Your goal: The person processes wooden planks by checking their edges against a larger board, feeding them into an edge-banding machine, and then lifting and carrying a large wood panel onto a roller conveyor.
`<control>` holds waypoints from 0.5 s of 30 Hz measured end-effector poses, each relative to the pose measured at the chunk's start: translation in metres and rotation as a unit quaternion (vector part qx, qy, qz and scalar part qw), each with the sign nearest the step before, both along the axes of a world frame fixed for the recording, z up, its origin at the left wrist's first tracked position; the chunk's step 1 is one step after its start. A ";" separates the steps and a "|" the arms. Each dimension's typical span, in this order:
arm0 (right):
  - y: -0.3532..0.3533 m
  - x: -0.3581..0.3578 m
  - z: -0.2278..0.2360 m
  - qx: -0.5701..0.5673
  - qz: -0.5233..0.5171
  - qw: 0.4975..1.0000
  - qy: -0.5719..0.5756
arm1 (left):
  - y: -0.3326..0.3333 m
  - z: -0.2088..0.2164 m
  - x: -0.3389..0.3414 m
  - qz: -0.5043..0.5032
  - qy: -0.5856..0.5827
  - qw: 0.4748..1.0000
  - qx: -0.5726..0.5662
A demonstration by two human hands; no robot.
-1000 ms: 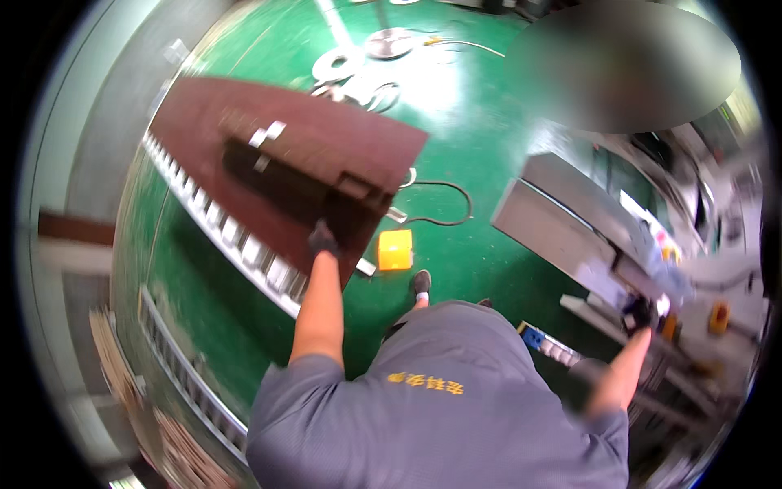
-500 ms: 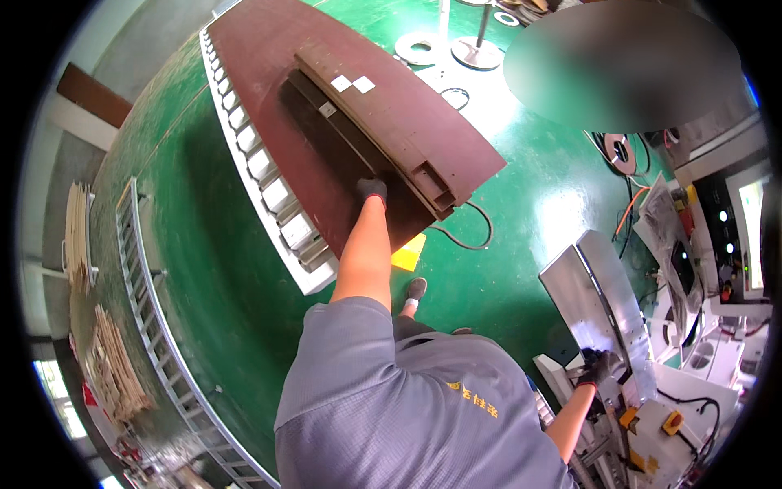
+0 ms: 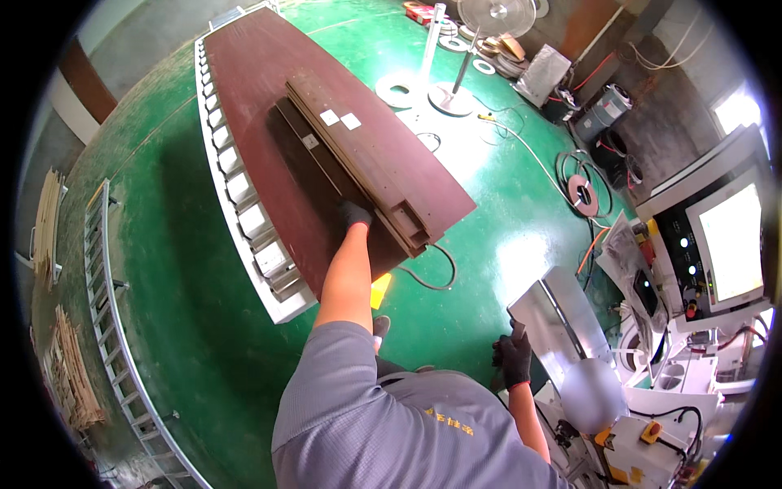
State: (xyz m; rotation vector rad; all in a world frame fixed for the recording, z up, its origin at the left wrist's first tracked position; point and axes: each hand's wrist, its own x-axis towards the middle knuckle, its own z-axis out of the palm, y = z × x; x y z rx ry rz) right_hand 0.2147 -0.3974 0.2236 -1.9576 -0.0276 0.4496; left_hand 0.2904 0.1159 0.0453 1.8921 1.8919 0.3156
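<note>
My left hand (image 3: pixel 355 214), in a dark glove with a red cuff, touches the dark brown panels (image 3: pixel 305 175) lying on a large maroon board (image 3: pixel 244 61); its fingers blend into the dark surface, so their grip is unclear. Right of that hand, long brown boards (image 3: pixel 350 163) lie stacked, with white labels (image 3: pixel 340 120) on top and a rectangular cutout near the close end. My right hand (image 3: pixel 513 360), gloved likewise, is closed around a narrow dark brown piece (image 3: pixel 518 328), mostly hidden. It is just left of a machine's shiny metal plate (image 3: pixel 542 314).
White-framed rollers (image 3: pixel 265 248) run along the maroon board's left side. A metal roller rack (image 3: pixel 110 314) curves at far left. Right stand a machine screen (image 3: pixel 729 244) and white machine housing (image 3: pixel 643 448). A fan (image 3: pixel 452 98) and cables (image 3: pixel 529 147) occupy the far floor.
My right hand has come away from the metal plate, moving left and slightly up. My left hand remains at the dark panels. The view has shifted, showing more of the screen and fan.
</note>
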 end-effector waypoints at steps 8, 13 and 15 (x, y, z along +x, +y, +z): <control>0.012 -0.022 0.026 -0.014 -0.031 0.992 0.123 | 0.047 -0.024 -0.046 0.126 -0.250 0.956 -0.088; 0.032 -0.015 0.033 -0.006 0.020 0.990 0.141 | 0.006 -0.026 -0.134 0.090 -0.582 0.692 -0.419; 0.034 -0.009 0.018 0.018 0.018 0.987 0.160 | -0.045 -0.031 -0.184 0.065 -0.672 0.529 -0.514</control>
